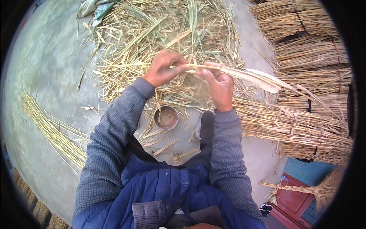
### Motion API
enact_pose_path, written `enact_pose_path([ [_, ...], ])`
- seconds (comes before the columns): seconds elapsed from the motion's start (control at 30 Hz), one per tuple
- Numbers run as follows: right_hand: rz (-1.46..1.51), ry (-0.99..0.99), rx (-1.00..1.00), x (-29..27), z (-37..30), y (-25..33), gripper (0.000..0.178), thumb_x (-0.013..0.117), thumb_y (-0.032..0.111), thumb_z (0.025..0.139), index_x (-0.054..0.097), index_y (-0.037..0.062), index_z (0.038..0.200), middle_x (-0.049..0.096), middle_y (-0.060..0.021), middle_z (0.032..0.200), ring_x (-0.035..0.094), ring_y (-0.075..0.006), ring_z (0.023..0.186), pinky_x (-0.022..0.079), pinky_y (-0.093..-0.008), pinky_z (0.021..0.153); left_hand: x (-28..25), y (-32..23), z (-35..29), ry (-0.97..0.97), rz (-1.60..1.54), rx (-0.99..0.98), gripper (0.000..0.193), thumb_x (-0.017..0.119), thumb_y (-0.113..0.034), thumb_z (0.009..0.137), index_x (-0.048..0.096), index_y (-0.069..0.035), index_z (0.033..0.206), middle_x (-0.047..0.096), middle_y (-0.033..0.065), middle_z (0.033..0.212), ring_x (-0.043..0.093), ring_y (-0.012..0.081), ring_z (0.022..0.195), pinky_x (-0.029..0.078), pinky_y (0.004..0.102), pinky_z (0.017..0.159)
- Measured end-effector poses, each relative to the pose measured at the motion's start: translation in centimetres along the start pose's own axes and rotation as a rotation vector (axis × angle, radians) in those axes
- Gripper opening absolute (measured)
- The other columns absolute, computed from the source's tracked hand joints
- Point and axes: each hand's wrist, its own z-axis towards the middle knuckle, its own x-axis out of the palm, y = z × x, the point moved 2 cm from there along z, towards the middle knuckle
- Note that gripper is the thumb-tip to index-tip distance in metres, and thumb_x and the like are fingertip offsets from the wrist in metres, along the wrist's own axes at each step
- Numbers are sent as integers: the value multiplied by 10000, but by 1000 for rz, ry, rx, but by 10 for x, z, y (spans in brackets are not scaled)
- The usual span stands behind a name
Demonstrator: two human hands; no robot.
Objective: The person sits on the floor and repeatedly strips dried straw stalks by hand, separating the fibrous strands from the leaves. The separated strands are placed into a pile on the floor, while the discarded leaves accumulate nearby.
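Observation:
A dry reed stalk with pale, papery leaves (253, 76) stretches to the right from between my two hands. My left hand (166, 68) pinches its left end between thumb and fingers. Just right of it, my right hand (219, 84) is closed around the same stalk, thumb on top. Beneath both hands spreads a wide heap of stripped leaves and husks (152, 34), tan with some green. Close to my right forearm lies a loose bundle of unstripped reeds (282, 124).
A small round metal bowl (166, 117) sits on the concrete floor before my knees. Thin cleaned stalks (55, 131) lie at left. Tied reed bundles (312, 55) line the right side. A broom (301, 189) is at lower right, and a cloth sack (100, 10) tops the far left.

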Motion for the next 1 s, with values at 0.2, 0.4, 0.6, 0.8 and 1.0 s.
enact_pose_path([
  [0.2,17,-130,-155,-27,1,12,305,709,137,939,629,-30,1181,711,-144,1072,716,-224,953,599,-357,868,-25,11,3,105,56,-154,178,785,-223,837,728,-55,829,720,76,748,673,226,665,519,352,638],
  [0.4,-43,-109,-137,-16,-1,5,338,689,231,964,643,-61,1128,737,-184,993,742,-258,873,599,-348,808,2,-5,0,16,-16,-47,213,806,-221,833,755,-43,937,723,83,853,652,197,755,498,336,729],
  [0.6,22,-159,-33,-14,0,2,309,652,219,996,627,-61,1122,726,-186,1000,741,-250,864,606,-339,777,10,1,0,-9,-403,-393,251,817,-174,834,743,-10,1009,728,58,880,676,128,815,543,271,742],
  [0.8,79,-208,-51,-23,1,-2,279,651,188,994,621,-64,1110,726,-189,975,741,-232,813,614,-303,727,-9,24,1,99,-120,-243,349,849,-282,766,747,-30,986,730,95,829,690,234,742,540,353,697],
  [1.0,83,-190,-34,-25,2,-2,255,631,178,1008,593,-54,1105,718,-187,997,731,-216,814,614,-298,747,-27,44,-10,195,-447,-465,198,793,-168,884,727,-3,972,728,17,840,623,49,718,491,214,620],
])
